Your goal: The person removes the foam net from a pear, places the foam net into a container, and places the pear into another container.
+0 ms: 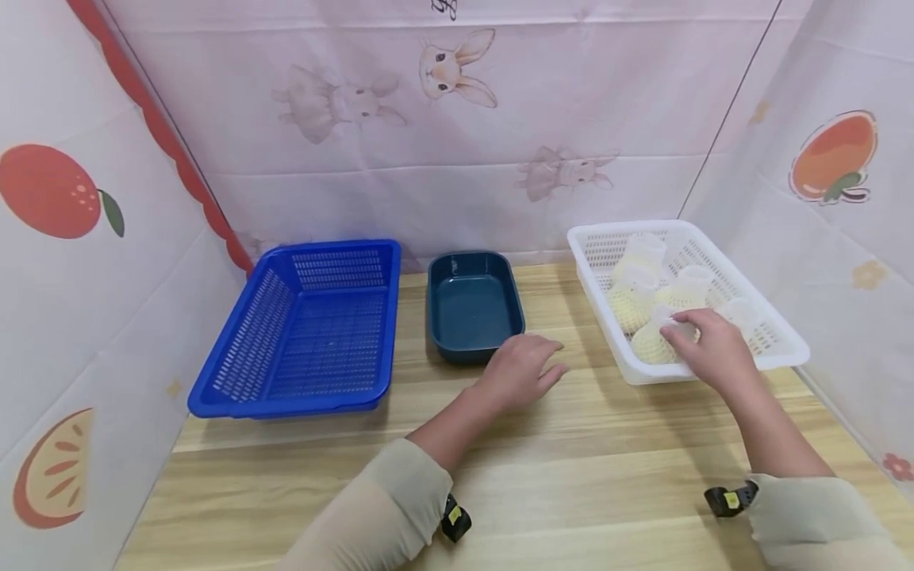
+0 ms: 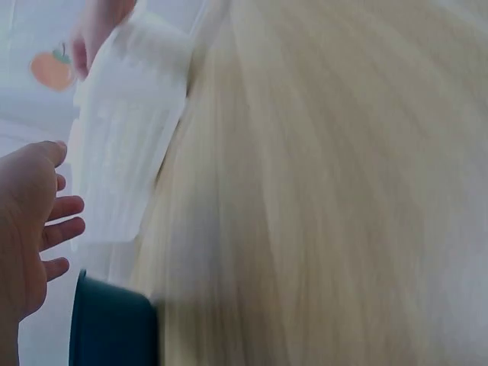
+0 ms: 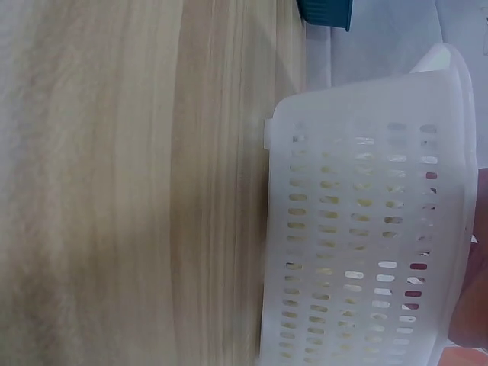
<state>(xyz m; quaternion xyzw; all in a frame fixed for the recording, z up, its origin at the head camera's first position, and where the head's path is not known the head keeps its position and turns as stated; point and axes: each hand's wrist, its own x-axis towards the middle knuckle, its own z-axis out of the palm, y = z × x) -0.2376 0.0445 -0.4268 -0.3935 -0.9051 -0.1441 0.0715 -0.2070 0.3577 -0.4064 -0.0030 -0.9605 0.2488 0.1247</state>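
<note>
In the head view, my right hand (image 1: 714, 349) reaches over the near rim of the white basket (image 1: 635, 373). Its thumb and index finger pinch the top of a pale yellow round item in a white foam net (image 1: 651, 342). Several more netted items (image 1: 631, 305) sit around it in the basket. In the right wrist view, the basket's slotted side (image 3: 366, 213) hides most of the hand. My left hand (image 1: 520, 371) hovers at the near right corner of the dark teal dish (image 1: 474, 313), fingers loosely spread and holding nothing. The left wrist view shows these parted fingers (image 2: 65, 232).
A blue slotted basket (image 1: 324, 349) stands on the left of the wooden table (image 1: 557, 484), with nothing inside. The teal dish stands between the two baskets. Printed cloth walls (image 1: 457, 190) close off the back and both sides.
</note>
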